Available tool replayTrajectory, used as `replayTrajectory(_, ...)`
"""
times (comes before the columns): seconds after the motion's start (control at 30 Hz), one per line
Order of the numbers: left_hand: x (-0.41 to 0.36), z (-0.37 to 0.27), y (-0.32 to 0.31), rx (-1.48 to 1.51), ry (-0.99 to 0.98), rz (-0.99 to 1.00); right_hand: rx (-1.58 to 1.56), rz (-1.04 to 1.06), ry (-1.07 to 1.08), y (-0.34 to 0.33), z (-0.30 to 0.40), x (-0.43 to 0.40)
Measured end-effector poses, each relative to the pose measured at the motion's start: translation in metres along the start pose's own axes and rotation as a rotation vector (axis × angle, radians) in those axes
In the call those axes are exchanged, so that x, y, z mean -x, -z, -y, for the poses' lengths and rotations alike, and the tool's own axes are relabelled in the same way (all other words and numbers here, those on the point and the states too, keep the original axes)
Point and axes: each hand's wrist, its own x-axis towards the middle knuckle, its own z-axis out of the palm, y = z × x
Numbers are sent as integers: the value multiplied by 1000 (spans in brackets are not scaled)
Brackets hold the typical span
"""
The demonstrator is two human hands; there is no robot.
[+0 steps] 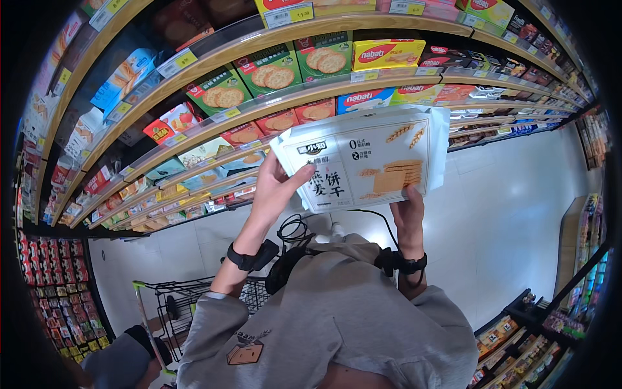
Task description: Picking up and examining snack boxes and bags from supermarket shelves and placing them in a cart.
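Observation:
A pale, flat packet of biscuits (pixel 364 158) is held up before the shelves, its printed front with pictures of crackers and wheat ears facing the camera. My left hand (pixel 282 182) grips its left end, thumb on the front and fingers behind. My right hand (pixel 409 206) holds the lower right edge, with the thumb on the front; the other fingers are mostly hidden. Behind the packet's upper edge stand a blue wafer box (pixel 364 99) and a yellow wafer box (pixel 388 53). Green cracker boxes (pixel 268 70) are on the same shelf as the yellow one.
Curved-looking shelves (pixel 301 97) of packaged snacks run across the front. A black wire shopping cart (pixel 182 296) with green corners stands at lower left, beside another person (pixel 119 360). More shelving (pixel 515 350) is at lower right. Pale tiled floor (pixel 491 204) lies between. Black cables (pixel 295 228) hang near my waist.

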Motion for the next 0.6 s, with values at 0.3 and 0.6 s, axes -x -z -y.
replayTrajectory(0.3, 6, 14, 2, 299, 90, -124, -82, 201, 109, -17, -1, -4)
replayTrajectory(0.6, 8, 58, 17, 382, 225, -210, 484, 294, 268, -30, 16, -16)
